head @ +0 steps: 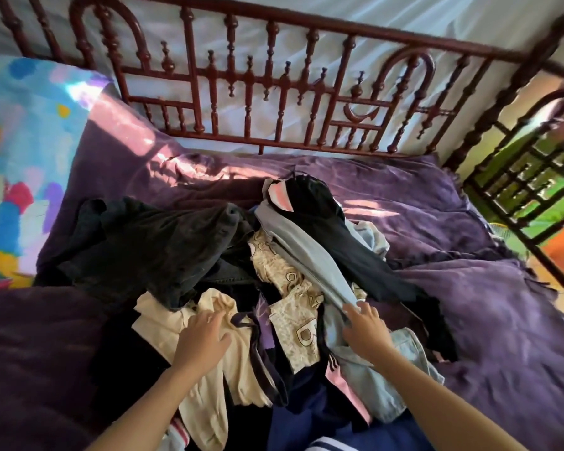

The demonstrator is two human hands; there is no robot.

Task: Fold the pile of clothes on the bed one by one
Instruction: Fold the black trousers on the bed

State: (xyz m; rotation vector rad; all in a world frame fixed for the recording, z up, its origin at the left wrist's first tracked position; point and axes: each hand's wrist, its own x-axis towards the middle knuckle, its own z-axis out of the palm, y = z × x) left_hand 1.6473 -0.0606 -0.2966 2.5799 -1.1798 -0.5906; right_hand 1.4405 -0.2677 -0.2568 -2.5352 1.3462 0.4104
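Progress: no folded item is seen anywhere on the bed [476, 242]. The pile of clothes [267, 275] lies unsorted at the middle of the purple cover, garments overlapping and tangled. The task is judged to be at its opening step, with one piece being singled out and the whole pile left to fold.

Pile contents noted: a black garment [163, 242] at 10 o'clock, a grey-blue garment [306, 255] running from 12 o'clock down to 5 o'clock, a patterned beige piece [293, 323] at the centre, a cream garment [215, 379] at 7 o'clock, a pale denim piece [385, 388] at 5 o'clock. Dark blue cloth is seen at 6 o'clock, partly cut off by the frame edge.

Hands: both forearms are extended from the lower edge towards the pile. The left hand [202, 336] is held flat with fingers spread, laid on the cream garment, nothing grasped. The right hand [365, 330] is curled at the near end of the grey-blue garment, which appears pinched between thumb and fingers; the far end is draped over the top of the pile.

Surroundings: a red metal rail [274, 92] at 12 o'clock, a multicoloured pillow [23, 157] at 9 o'clock
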